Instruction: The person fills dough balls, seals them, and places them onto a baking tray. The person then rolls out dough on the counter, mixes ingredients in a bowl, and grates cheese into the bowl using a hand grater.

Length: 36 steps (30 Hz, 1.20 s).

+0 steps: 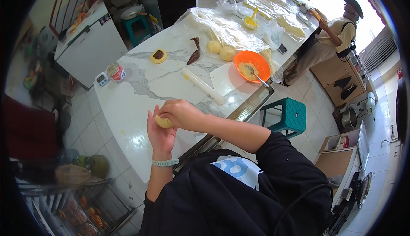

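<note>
A small ball of dough [163, 122] rests in my left hand [159, 134], whose fingers curve up around it; a pale watch band is on that wrist. My right hand [180, 113] is closed over the top of the ball, fingertips pinching its surface. Beyond my hands on the marble table lie a flat dough round with dark filling [158, 56], a piping bag of dark filling [194, 52] and a pale rolling pin [202, 86]. Two dough balls [220, 50] sit near an orange bowl [252, 66] with yellow mixture and a spoon.
A can [115, 72] and a timer [101, 79] stand at the table's left edge. Plastic-covered dough [222, 26] lies at the far side. A green stool [287, 115] is right of the table. A person [337, 35] stands at the far right.
</note>
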Each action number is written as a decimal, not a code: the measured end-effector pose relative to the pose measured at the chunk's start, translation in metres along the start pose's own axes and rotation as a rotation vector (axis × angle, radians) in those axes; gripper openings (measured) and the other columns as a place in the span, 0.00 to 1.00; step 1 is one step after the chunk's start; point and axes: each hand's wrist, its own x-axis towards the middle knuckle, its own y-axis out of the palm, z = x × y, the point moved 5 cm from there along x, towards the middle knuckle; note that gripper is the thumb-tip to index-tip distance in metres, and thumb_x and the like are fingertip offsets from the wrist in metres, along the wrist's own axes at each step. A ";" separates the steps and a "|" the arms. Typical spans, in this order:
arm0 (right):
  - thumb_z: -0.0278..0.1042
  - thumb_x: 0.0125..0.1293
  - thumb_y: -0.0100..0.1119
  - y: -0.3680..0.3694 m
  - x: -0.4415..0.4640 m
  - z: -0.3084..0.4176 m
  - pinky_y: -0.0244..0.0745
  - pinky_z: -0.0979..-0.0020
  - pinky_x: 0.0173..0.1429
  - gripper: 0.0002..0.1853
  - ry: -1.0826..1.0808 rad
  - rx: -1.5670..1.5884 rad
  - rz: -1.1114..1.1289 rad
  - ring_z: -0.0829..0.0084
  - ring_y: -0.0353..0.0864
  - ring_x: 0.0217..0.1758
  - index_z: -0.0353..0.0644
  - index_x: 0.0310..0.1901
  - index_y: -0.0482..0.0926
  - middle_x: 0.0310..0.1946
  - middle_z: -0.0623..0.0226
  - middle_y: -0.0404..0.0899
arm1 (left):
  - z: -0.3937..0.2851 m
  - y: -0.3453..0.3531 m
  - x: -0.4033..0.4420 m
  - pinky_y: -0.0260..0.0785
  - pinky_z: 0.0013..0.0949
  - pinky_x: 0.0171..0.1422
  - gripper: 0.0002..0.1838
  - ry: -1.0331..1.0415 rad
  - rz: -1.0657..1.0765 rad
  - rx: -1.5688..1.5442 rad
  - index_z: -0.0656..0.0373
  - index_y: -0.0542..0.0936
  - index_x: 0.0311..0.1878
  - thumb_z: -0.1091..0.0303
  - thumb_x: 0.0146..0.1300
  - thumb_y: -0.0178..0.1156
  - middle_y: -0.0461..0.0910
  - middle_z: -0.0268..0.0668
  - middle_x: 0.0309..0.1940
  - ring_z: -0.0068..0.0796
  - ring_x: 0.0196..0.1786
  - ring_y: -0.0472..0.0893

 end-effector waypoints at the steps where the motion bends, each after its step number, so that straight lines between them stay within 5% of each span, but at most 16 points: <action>1: 0.29 0.55 0.56 0.000 0.000 0.000 0.73 0.63 0.46 0.08 0.006 -0.020 -0.026 0.57 0.77 0.41 0.39 0.37 0.79 0.35 0.58 0.78 | -0.003 0.000 0.000 0.74 0.32 0.51 0.19 0.084 -0.017 0.010 0.58 0.70 0.54 0.55 0.68 0.50 0.75 0.37 0.49 0.29 0.49 0.78; 7: 0.30 0.53 0.58 0.002 0.004 0.003 0.72 0.67 0.49 0.08 -0.164 -0.354 0.144 0.61 0.75 0.46 0.40 0.35 0.81 0.36 0.64 0.79 | 0.003 -0.030 0.016 0.72 0.32 0.53 0.22 0.100 -0.035 0.139 0.60 0.70 0.56 0.53 0.68 0.51 0.74 0.37 0.50 0.30 0.52 0.76; 11: 0.30 0.52 0.58 -0.006 0.000 0.004 0.73 0.66 0.48 0.08 -0.314 -0.183 0.107 0.60 0.77 0.43 0.40 0.34 0.81 0.36 0.64 0.79 | 0.003 -0.015 0.006 0.70 0.33 0.56 0.25 -0.063 -0.003 0.098 0.59 0.69 0.57 0.48 0.68 0.47 0.73 0.38 0.52 0.30 0.55 0.74; 13: 0.29 0.51 0.59 -0.003 0.001 -0.008 0.74 0.65 0.46 0.09 -0.056 -0.103 0.202 0.59 0.79 0.41 0.39 0.35 0.81 0.36 0.62 0.80 | 0.003 0.003 -0.004 0.69 0.33 0.56 0.26 -0.073 -0.002 0.091 0.58 0.69 0.57 0.46 0.68 0.46 0.73 0.38 0.52 0.30 0.55 0.74; 15: 0.27 0.52 0.60 -0.013 0.000 0.000 0.75 0.64 0.44 0.09 -0.190 -0.073 -0.032 0.59 0.80 0.39 0.38 0.36 0.81 0.35 0.58 0.81 | 0.006 0.011 -0.005 0.69 0.33 0.56 0.24 -0.043 0.038 0.053 0.57 0.70 0.56 0.47 0.68 0.46 0.74 0.38 0.51 0.30 0.54 0.74; 17: 0.28 0.56 0.60 -0.016 -0.002 -0.001 0.75 0.66 0.43 0.06 -0.022 0.129 -0.102 0.61 0.80 0.37 0.39 0.35 0.82 0.31 0.59 0.80 | 0.005 0.006 0.000 0.69 0.32 0.55 0.22 0.047 0.017 0.000 0.56 0.71 0.55 0.50 0.68 0.48 0.75 0.37 0.49 0.30 0.53 0.75; 22: 0.29 0.57 0.61 -0.012 -0.001 -0.003 0.74 0.70 0.41 0.06 -0.093 -0.065 -0.089 0.65 0.79 0.36 0.39 0.36 0.83 0.31 0.61 0.79 | 0.006 -0.008 0.005 0.71 0.32 0.52 0.14 0.086 -0.037 -0.040 0.57 0.74 0.50 0.62 0.66 0.54 0.77 0.35 0.44 0.29 0.48 0.77; 28: 0.26 0.59 0.57 -0.025 0.003 0.011 0.73 0.68 0.43 0.07 -0.099 0.127 -0.014 0.62 0.79 0.38 0.38 0.39 0.81 0.33 0.59 0.79 | 0.001 -0.011 0.007 0.72 0.33 0.53 0.14 0.107 0.011 0.016 0.59 0.74 0.49 0.61 0.66 0.54 0.76 0.35 0.44 0.29 0.48 0.77; 31: 0.24 0.59 0.55 -0.011 -0.004 0.010 0.74 0.66 0.43 0.09 -0.310 -0.117 0.103 0.60 0.79 0.38 0.39 0.40 0.80 0.34 0.57 0.79 | 0.002 -0.003 -0.001 0.72 0.33 0.53 0.16 0.063 0.014 0.017 0.60 0.74 0.50 0.59 0.66 0.54 0.75 0.37 0.44 0.30 0.47 0.77; 36: 0.23 0.57 0.55 -0.016 -0.002 0.008 0.73 0.63 0.43 0.09 -0.071 0.088 -0.087 0.57 0.78 0.37 0.39 0.41 0.80 0.32 0.57 0.79 | 0.000 -0.002 -0.003 0.72 0.36 0.54 0.20 0.171 -0.028 -0.033 0.61 0.71 0.52 0.53 0.68 0.51 0.74 0.39 0.46 0.30 0.47 0.77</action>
